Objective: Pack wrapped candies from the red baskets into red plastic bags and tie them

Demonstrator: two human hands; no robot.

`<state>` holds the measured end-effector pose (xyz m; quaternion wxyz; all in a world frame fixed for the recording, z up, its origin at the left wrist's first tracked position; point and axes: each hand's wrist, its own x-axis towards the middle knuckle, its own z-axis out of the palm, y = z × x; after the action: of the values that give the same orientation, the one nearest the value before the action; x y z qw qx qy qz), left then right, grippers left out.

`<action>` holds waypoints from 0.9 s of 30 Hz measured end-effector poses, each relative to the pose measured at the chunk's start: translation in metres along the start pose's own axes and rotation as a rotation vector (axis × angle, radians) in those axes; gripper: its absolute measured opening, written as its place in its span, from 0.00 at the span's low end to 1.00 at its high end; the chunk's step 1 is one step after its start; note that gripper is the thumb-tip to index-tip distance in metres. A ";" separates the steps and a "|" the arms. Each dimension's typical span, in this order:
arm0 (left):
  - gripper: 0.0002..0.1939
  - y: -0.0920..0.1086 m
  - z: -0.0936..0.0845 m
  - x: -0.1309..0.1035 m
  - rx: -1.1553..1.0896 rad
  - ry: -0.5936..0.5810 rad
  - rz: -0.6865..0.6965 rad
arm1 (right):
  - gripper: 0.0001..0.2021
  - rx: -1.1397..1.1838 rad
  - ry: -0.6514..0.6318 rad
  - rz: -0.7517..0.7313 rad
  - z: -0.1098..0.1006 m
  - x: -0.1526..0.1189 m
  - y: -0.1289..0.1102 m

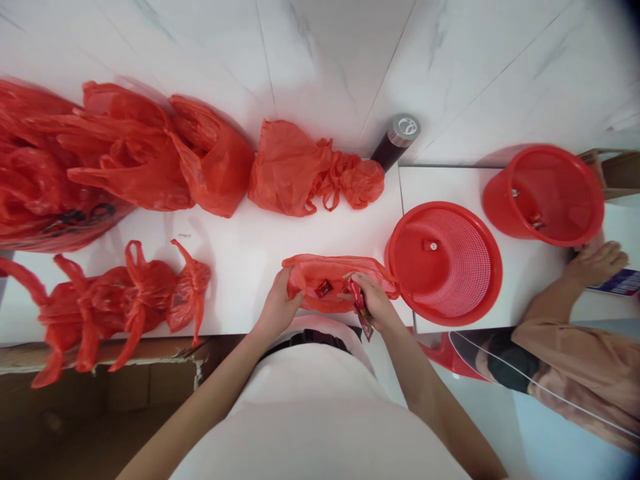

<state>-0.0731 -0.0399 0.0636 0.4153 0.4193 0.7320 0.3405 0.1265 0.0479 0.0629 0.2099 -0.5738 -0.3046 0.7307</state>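
Note:
A red plastic bag (335, 263) lies spread at the table's front edge with its mouth gaping toward me. My left hand (281, 300) grips the bag's left rim, thumb inside and fingers outside. Over the bag's right side, my right hand (373, 300) is closed on dark red shiny packets (361, 310) that hang from its fingers. Inside the bag lies a small dark red packet (323, 288). Just right of the bag stands a red perforated basket (493, 267) holding one small red-and-white item (429, 246).
Several tied red bags (150, 287) line the front left, larger filled red bags (210, 157) the back left. Crumpled red bags (287, 167) and a dark flask (395, 141) stand by the wall. At right are another red basket (510, 193) and a co-worker's hand (597, 260). A cardboard box (125, 393) sits below the table.

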 end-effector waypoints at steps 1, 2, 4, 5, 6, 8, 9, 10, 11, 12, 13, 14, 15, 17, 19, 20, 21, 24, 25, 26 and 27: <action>0.25 0.001 0.000 0.000 -0.002 -0.002 -0.003 | 0.12 -0.067 0.012 -0.076 0.002 0.001 0.001; 0.25 0.001 0.000 0.000 -0.002 -0.004 -0.009 | 0.13 -0.109 0.011 -0.116 0.004 0.003 0.001; 0.24 0.003 0.000 -0.001 0.003 -0.014 -0.027 | 0.16 -0.137 0.011 -0.093 0.006 0.007 0.001; 0.24 0.003 0.000 -0.001 0.006 -0.019 -0.035 | 0.18 -0.136 0.012 -0.057 0.006 0.010 0.001; 0.24 0.003 0.000 -0.001 0.007 -0.024 -0.041 | 0.19 -0.131 0.014 -0.029 0.006 0.012 0.000; 0.25 0.002 -0.001 -0.001 0.006 -0.027 -0.049 | 0.18 -0.121 0.044 -0.002 0.002 0.015 -0.002; 0.26 0.001 -0.001 -0.001 0.004 -0.024 -0.050 | 0.18 -0.110 0.070 0.008 0.000 0.015 -0.003; 0.27 0.000 -0.001 -0.001 0.001 -0.021 -0.050 | 0.16 -0.095 0.098 0.022 -0.003 0.016 -0.004; 0.27 -0.001 -0.001 -0.001 -0.001 -0.020 -0.050 | 0.15 -0.081 0.124 0.036 -0.005 0.016 -0.005; 0.27 -0.001 0.000 -0.001 -0.002 -0.021 -0.050 | 0.14 -0.071 0.145 0.048 -0.007 0.015 -0.006; 0.27 -0.001 0.000 -0.001 -0.002 -0.024 -0.051 | 0.13 -0.064 0.158 0.054 -0.008 0.015 -0.006; 0.26 -0.002 0.000 -0.002 -0.002 -0.029 -0.052 | 0.12 -0.061 0.163 0.053 -0.009 0.015 -0.006; 0.26 -0.001 0.000 -0.001 -0.002 -0.033 -0.054 | 0.11 -0.061 0.159 0.049 -0.009 0.015 -0.005; 0.25 0.000 0.001 -0.001 -0.003 -0.038 -0.059 | 0.10 -0.070 0.137 0.032 -0.005 0.017 -0.003; 0.25 0.000 0.001 -0.001 -0.003 -0.040 -0.063 | 0.09 -0.084 0.112 -0.001 0.000 0.019 0.000; 0.25 0.001 0.001 -0.001 0.000 -0.040 -0.064 | 0.08 -0.090 0.100 -0.016 0.003 0.021 0.001; 0.25 0.001 0.001 -0.001 0.003 -0.040 -0.064 | 0.07 -0.105 0.089 -0.040 0.005 0.022 0.003; 0.26 0.000 0.000 -0.001 0.004 -0.035 -0.067 | 0.07 -0.225 0.083 -0.169 0.006 0.025 0.006; 0.26 -0.001 0.000 -0.002 0.001 -0.032 -0.068 | 0.08 -0.271 0.089 -0.207 0.005 0.026 0.007; 0.27 -0.002 0.000 -0.002 -0.002 -0.030 -0.067 | 0.08 -0.308 0.098 -0.229 0.002 0.027 0.007; 0.27 -0.002 0.000 -0.002 -0.004 -0.027 -0.063 | 0.08 -0.328 0.110 -0.231 0.000 0.027 0.007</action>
<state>-0.0732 -0.0425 0.0621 0.4365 0.3996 0.7385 0.3231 0.1204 0.0607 0.0387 0.2124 -0.6004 -0.4716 0.6100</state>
